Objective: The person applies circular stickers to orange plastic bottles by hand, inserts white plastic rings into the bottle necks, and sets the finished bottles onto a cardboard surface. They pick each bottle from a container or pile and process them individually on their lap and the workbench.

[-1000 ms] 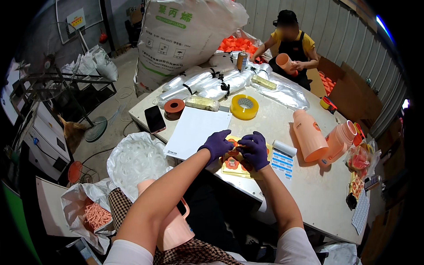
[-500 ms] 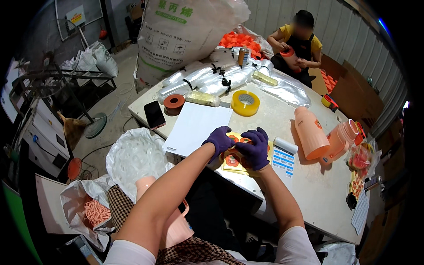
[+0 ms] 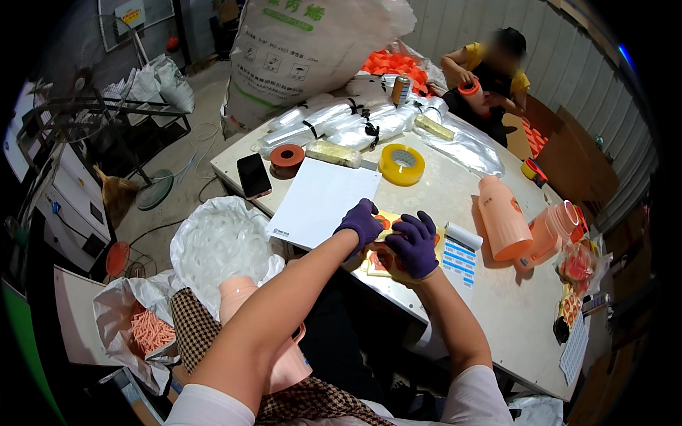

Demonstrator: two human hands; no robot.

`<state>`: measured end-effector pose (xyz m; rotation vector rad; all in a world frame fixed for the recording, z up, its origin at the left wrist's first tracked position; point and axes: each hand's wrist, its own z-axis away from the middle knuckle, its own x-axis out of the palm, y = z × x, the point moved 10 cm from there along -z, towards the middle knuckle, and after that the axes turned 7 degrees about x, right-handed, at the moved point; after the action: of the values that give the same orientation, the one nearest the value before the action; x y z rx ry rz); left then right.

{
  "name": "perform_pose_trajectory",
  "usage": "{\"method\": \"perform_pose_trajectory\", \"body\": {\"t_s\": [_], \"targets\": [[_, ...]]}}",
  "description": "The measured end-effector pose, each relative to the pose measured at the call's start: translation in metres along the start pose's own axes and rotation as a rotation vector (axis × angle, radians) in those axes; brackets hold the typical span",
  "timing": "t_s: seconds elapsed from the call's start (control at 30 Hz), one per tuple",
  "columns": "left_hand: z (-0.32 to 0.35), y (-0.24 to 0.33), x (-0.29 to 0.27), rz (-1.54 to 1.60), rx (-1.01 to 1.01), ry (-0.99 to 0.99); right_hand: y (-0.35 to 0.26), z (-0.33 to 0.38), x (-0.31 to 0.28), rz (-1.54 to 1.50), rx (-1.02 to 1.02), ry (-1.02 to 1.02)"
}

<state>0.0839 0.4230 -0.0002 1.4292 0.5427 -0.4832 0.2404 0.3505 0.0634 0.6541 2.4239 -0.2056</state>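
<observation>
Both my hands wear purple gloves and work over a yellow sheet of round red stickers (image 3: 380, 263) at the table's near edge. My left hand (image 3: 360, 223) is closed at the sheet's left side, fingers bent over its edge. Over the right part of the sheet, my right hand (image 3: 413, 246) has its fingers curled, with thumb and forefinger turned toward the left hand. Whatever lies between those fingertips is too small to make out. A pink bottle body (image 3: 288, 366) lies across my lap, partly behind my left forearm.
Around the sheet are a white paper (image 3: 323, 195), yellow tape (image 3: 402, 165), a roll of blue labels (image 3: 460, 259) and two pink bottles (image 3: 503, 220) (image 3: 547, 234). A phone (image 3: 253, 177) lies at the left. Plastic-wrapped bundles and a large sack (image 3: 298, 57) stand behind; across the table a person handles a pink bottle.
My hands have drawn slightly apart over the sticker sheet, and the right fingers have spread a little. The whole view has shifted slightly. Across the table, the person's bottle has tilted.
</observation>
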Motion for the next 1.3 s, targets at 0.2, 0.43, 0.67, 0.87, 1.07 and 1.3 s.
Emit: {"method": "perform_pose_trajectory", "body": {"t_s": [0.2,0.43,0.67,0.87,1.07,1.3], "targets": [[0.002,-0.004,0.004,0.026,-0.067,0.029,-0.022,0.021,-0.044,0.054,-0.129,-0.106],[-0.001,-0.001,-0.001,0.080,0.002,0.134,-0.044,0.011,-0.097,-0.268,0.058,-0.135],[0.084,0.034,-0.116,0.540,0.504,0.186,-0.059,0.029,-0.018,-1.310,1.090,-0.351],[0.233,-0.087,-0.264,0.259,0.369,0.520,-0.166,-0.007,0.056,-1.500,0.971,-0.742],[0.280,-0.209,-0.210,0.271,0.051,0.501,-0.249,-0.031,0.088,-1.298,0.676,-0.877],[0.261,-0.209,-0.162,0.076,0.306,0.366,-0.287,-0.043,0.077,-1.117,0.506,-0.928]]}}
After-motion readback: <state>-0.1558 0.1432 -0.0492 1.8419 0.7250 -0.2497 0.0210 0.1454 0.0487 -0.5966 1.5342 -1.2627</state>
